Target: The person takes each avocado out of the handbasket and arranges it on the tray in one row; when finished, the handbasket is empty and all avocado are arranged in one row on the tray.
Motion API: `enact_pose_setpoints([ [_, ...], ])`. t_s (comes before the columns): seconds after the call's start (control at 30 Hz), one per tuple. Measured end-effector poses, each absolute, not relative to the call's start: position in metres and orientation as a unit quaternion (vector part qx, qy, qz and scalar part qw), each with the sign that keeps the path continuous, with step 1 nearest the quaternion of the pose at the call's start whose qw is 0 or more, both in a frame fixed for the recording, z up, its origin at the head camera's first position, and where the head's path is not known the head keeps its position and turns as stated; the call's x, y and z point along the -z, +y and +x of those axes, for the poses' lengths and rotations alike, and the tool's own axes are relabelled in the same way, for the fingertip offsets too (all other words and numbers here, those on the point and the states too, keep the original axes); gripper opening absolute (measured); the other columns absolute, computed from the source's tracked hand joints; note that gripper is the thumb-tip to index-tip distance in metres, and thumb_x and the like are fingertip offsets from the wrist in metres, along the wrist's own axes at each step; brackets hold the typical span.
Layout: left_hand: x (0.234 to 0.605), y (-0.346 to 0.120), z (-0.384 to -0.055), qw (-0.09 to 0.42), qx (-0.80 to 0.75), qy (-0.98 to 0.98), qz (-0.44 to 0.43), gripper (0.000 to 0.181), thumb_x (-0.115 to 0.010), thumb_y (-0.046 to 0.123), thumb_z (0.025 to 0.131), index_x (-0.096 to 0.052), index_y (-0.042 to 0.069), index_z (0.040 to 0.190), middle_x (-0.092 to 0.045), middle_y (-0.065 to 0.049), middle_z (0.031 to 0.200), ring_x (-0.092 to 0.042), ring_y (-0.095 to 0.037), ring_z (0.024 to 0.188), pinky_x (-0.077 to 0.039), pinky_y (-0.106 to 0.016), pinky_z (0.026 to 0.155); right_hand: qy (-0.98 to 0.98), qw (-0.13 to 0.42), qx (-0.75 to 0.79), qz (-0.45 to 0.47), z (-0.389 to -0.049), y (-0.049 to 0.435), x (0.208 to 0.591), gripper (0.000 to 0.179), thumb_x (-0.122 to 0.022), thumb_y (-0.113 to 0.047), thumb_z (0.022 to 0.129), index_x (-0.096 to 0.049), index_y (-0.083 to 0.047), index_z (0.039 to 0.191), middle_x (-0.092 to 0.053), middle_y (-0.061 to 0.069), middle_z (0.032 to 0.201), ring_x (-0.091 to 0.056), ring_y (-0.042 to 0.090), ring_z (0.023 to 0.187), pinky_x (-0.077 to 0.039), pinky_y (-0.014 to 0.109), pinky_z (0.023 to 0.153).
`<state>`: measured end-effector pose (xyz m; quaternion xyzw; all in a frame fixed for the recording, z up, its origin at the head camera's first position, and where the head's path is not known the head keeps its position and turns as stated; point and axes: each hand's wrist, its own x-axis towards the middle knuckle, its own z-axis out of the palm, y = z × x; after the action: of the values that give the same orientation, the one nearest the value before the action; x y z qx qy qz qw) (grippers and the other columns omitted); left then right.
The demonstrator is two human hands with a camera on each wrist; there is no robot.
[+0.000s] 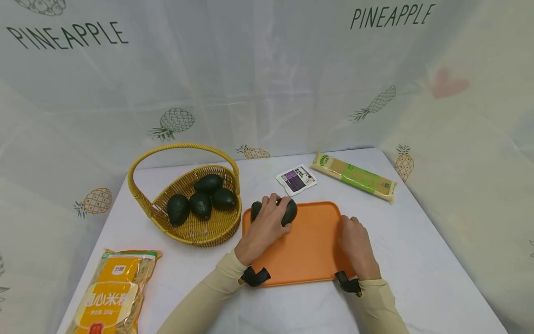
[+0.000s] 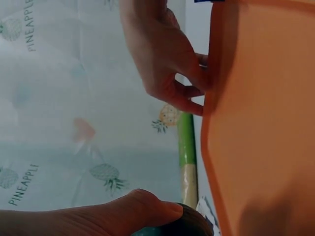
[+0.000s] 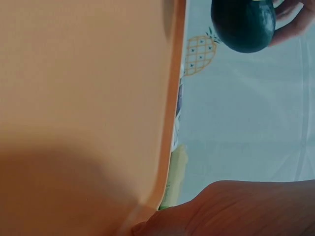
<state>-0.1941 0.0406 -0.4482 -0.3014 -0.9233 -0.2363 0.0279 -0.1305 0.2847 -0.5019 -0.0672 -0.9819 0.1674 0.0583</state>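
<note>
My left hand [image 1: 267, 227] grips a dark green avocado [image 1: 289, 212] over the left part of an orange tray [image 1: 313, 246]. Dark green also shows on the other side of the fingers; whether that is a second avocado I cannot tell. In the right wrist view the held avocado [image 3: 243, 24] is raised above the tray's rim, fingers behind it. The left thumb [image 2: 147, 211] lies along it in the left wrist view. My right hand [image 1: 356, 243] pinches the tray's right edge, thumb and fingertips at the rim in the left wrist view.
A yellow wicker basket [image 1: 227, 239] with several avocados [image 1: 200, 205] stands left of the tray. A noodle bag [image 1: 112, 292] lies front left. Behind the tray lie a small white-and-purple packet [image 1: 296, 180] and a long green-and-tan packet [image 1: 354, 176]. A pineapple-print cloth [image 1: 267, 79] hangs behind.
</note>
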Motion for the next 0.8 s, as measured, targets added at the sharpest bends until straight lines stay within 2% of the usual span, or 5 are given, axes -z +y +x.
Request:
enact_pose_setpoints([
  [0.23,0.459,0.040,-0.193,0.017,0.238,-0.926,-0.293,0.061,-0.090,0.013,0.085,-0.062,0.001,0.138,-0.060,-0.026,0.124,-0.052,-0.038,0.102,-0.056,-0.045,0.085,-0.982,0.063,-0.167,-0.060,-0.131,0.286,0.503,0.020,-0.066,0.017,0.086,-0.065,0.017,0.106,-0.062,0.028,0.083,-0.062,0.039,0.072,-0.056,0.051,0.065],
  [0.47,0.466,0.040,-0.195,0.011,0.242,-0.929,-0.279,0.062,-0.089,0.012,0.086,-0.061,0.001,0.140,-0.060,-0.028,0.126,-0.053,-0.043,0.106,-0.057,-0.050,0.088,-0.983,0.054,-0.166,-0.063,-0.132,0.285,0.500,0.022,-0.066,0.018,0.086,-0.065,0.018,0.108,-0.063,0.029,0.085,-0.063,0.040,0.073,-0.057,0.051,0.067],
  [0.8,0.477,0.039,-0.198,0.017,0.244,-0.930,-0.273,0.062,-0.091,0.011,0.084,-0.062,0.001,0.138,-0.060,-0.027,0.123,-0.051,-0.040,0.101,-0.056,-0.047,0.086,-0.983,0.041,-0.168,-0.068,-0.133,0.286,0.502,0.022,-0.066,0.017,0.087,-0.064,0.017,0.109,-0.063,0.030,0.086,-0.063,0.039,0.074,-0.058,0.050,0.069],
])
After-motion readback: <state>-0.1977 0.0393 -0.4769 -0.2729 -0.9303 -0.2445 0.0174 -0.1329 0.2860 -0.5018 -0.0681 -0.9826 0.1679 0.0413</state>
